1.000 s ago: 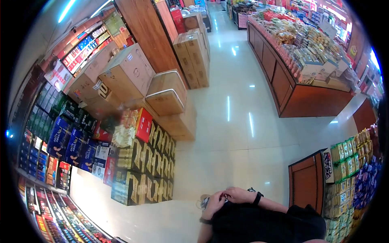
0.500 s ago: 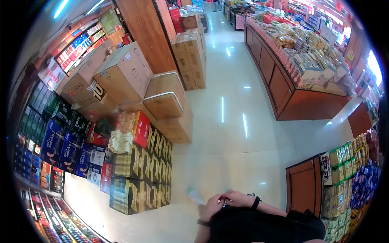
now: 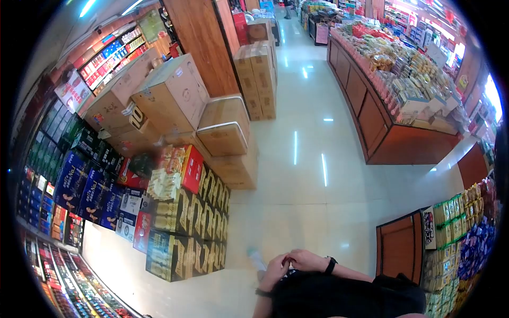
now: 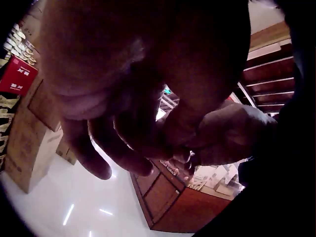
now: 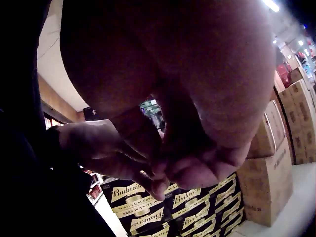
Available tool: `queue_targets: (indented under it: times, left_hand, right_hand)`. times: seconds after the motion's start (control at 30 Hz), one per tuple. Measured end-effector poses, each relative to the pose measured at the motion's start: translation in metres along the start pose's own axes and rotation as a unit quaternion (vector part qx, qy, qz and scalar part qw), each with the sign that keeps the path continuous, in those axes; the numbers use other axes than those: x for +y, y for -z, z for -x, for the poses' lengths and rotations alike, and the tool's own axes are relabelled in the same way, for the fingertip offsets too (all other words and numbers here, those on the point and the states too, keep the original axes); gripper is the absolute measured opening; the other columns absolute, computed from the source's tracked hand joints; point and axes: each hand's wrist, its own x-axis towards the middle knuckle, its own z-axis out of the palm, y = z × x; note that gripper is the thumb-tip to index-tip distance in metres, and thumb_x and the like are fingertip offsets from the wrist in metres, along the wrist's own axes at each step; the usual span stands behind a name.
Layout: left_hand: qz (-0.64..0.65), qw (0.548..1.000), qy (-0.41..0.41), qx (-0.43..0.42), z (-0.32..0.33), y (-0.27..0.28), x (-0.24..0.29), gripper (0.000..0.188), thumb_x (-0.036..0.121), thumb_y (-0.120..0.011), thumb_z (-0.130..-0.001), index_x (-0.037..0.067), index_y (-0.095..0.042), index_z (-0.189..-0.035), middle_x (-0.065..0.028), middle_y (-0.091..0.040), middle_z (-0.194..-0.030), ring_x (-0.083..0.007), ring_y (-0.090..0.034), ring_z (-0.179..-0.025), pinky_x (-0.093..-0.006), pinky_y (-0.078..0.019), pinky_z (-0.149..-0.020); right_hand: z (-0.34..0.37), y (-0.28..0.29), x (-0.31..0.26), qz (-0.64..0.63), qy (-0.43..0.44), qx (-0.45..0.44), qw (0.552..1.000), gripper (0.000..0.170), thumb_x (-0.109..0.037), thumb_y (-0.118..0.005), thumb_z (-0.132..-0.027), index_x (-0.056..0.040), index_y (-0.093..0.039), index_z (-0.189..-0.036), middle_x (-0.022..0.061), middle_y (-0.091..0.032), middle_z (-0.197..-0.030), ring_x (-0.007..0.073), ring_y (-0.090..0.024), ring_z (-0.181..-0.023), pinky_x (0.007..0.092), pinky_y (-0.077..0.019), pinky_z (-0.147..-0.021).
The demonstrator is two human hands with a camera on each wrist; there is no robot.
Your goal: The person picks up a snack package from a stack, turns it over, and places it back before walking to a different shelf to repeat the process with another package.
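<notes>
Left hand [image 3: 275,270], right hand [image 3: 308,261], fingers [image 5: 192,173] meeting

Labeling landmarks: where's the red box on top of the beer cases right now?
Head view, left of centre: the red box sits atop the beer cases, between the packets and the brown cartons. Left wrist view: at the left edge.

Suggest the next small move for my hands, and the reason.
I'd probably ease the left hand away from the right hand. Their fingers meet low in front of the body, and I can see no item between them. The nearby stacked beer cartons stand to the left, so parting the hands would likely free the left one first.
</notes>
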Motion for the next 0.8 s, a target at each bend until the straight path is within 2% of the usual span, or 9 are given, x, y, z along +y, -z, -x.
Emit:
queue_targets:
  times: [0.17, 0.27, 0.33, 0.43, 0.57, 0.63, 0.73, 0.77, 0.8]
  left_hand:
    - [-0.03, 0.998, -0.049, 0.005, 0.002, -0.004, -0.003, 0.025, 0.013, -0.058, -0.088, 0.004, -0.061, -0.11, -0.019, -0.065, -0.093, -0.0332, -0.064, -0.085, -0.0363, -0.0507, -0.074]
    - [-0.044, 0.999, 0.006, -0.02, 0.009, 0.001, -0.005, 0.029, 0.023, -0.052, -0.092, 0.006, -0.061, -0.114, -0.0157, -0.066, -0.103, -0.031, -0.063, -0.098, -0.0367, -0.0486, -0.084]
    - [-0.065, 0.997, 0.05, -0.001, 0.012, 0.012, 0.017, 0.03, 0.026, -0.05, -0.093, 0.007, -0.061, -0.115, -0.0148, -0.066, -0.104, -0.0307, -0.063, -0.098, -0.0361, -0.0483, -0.084]
    - [-0.054, 0.997, 0.023, -0.056, 0.011, 0.016, -0.011, 0.028, 0.023, -0.049, -0.093, 0.006, -0.06, -0.112, -0.0164, -0.065, -0.104, -0.034, -0.061, -0.098, -0.0379, -0.0481, -0.082]
    - [-0.075, 0.996, -0.016, -0.054, 0.005, 0.034, -0.012, 0.026, 0.016, -0.05, -0.09, 0.004, -0.06, -0.112, -0.0199, -0.063, -0.105, -0.0356, -0.06, -0.099, -0.0387, -0.0475, -0.084]
    - [-0.039, 0.999, -0.03, -0.007, 0.004, 0.045, -0.005, 0.025, 0.014, -0.054, -0.086, 0.004, -0.062, -0.107, -0.0208, -0.064, -0.098, -0.0377, -0.061, -0.091, -0.0409, -0.0495, -0.079]
    - [-0.018, 0.998, -0.067, -0.01, -0.005, 0.068, -0.022, 0.026, 0.012, -0.054, -0.085, 0.003, -0.062, -0.108, -0.0208, -0.064, -0.097, -0.0372, -0.061, -0.09, -0.04, -0.0495, -0.079]
    - [-0.024, 0.998, -0.042, -0.048, -0.008, 0.08, -0.03, 0.029, 0.014, -0.052, -0.088, 0.003, -0.059, -0.114, -0.02, -0.063, -0.106, -0.0357, -0.06, -0.1, -0.0375, -0.0475, -0.086]
    - [-0.027, 0.997, -0.048, -0.054, -0.012, 0.094, -0.025, 0.029, 0.014, -0.052, -0.088, 0.003, -0.059, -0.114, -0.02, -0.063, -0.106, -0.0357, -0.06, -0.1, -0.0375, -0.0475, -0.086]
  right_hand:
    - [0.001, -0.015, 0.022, -0.027, 0.015, -0.002, 1.0, 0.023, -0.01, -0.051, -0.083, 0.0002, -0.058, -0.103, 0.0201, -0.06, -0.092, 0.0376, -0.058, -0.088, 0.0438, -0.0472, -0.08]
    - [0.001, -0.022, 0.019, -0.034, 0.011, 0.002, 0.999, 0.024, -0.01, -0.052, -0.083, -0.0003, -0.059, -0.104, 0.0206, -0.061, -0.093, 0.0381, -0.058, -0.088, 0.0434, -0.0475, -0.079]
    - [0.0, -0.025, 0.018, -0.037, 0.006, -0.013, 0.999, 0.025, -0.01, -0.052, -0.083, -0.0004, -0.058, -0.105, 0.0209, -0.061, -0.093, 0.0383, -0.059, -0.088, 0.0431, -0.0477, -0.079]
    - [-0.008, -0.032, 0.011, -0.032, -0.034, -0.011, 0.999, 0.023, -0.011, -0.054, -0.084, -0.0003, -0.059, -0.104, 0.0215, -0.062, -0.091, 0.0378, -0.06, -0.086, 0.0421, -0.0483, -0.078]
    - [-0.026, -0.035, 0.005, -0.038, -0.019, 0.008, 0.999, 0.023, -0.008, -0.056, -0.082, -0.001, -0.059, -0.103, 0.0206, -0.062, -0.092, 0.0374, -0.06, -0.086, 0.0421, -0.0484, -0.077]
    - [-0.036, -0.037, 0.0, -0.014, -0.013, 0.015, 1.0, 0.023, -0.009, -0.056, -0.082, -0.0007, -0.059, -0.104, 0.0202, -0.062, -0.091, 0.0369, -0.059, -0.087, 0.0419, -0.0482, -0.077]
    - [-0.062, -0.041, 0.0, 0.008, -0.001, 0.007, 1.0, 0.023, -0.01, -0.055, -0.083, -0.0006, -0.059, -0.104, 0.02, -0.061, -0.091, 0.0366, -0.059, -0.088, 0.0418, -0.0479, -0.077]
    - [-0.074, -0.044, 0.0, 0.009, -0.001, 0.016, 1.0, 0.023, -0.01, -0.055, -0.083, -0.0006, -0.059, -0.104, 0.02, -0.061, -0.091, 0.0366, -0.059, -0.088, 0.0418, -0.0479, -0.077]
    - [-0.085, -0.046, -0.004, 0.008, 0.005, 0.018, 1.0, 0.024, -0.01, -0.054, -0.083, -0.001, -0.059, -0.104, 0.0196, -0.062, -0.092, 0.0365, -0.059, -0.088, 0.0417, -0.0478, -0.078]
